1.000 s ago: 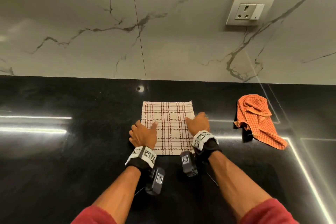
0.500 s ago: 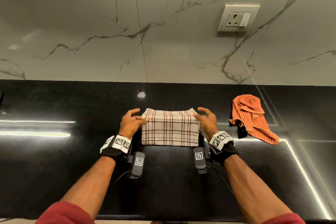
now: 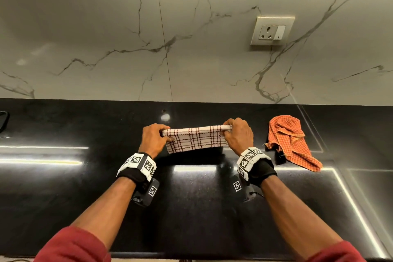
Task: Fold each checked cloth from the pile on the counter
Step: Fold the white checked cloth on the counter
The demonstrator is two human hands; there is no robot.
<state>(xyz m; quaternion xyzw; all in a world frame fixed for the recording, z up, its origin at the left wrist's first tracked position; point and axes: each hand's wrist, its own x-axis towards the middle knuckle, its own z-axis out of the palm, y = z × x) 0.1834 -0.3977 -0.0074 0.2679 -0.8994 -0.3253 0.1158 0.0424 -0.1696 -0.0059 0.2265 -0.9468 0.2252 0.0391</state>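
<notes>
Your black table fills the lower half of the view, with a marble wall behind it; the table's near edge and both ends run out of frame. Two cloths are on show. The white cloth with dark red checks is folded into a narrow band and held up between your hands, mid-table, near the wall; its lower edge hangs just above the table, and whether it touches is hard to tell. The orange cloth lies crumpled to the right, apart from your hands, with something dark partly hidden under it. Your left hand pinches the white cloth's left end, your right hand its right end, each grip closed on the fabric. One socket sits on the wall.
</notes>
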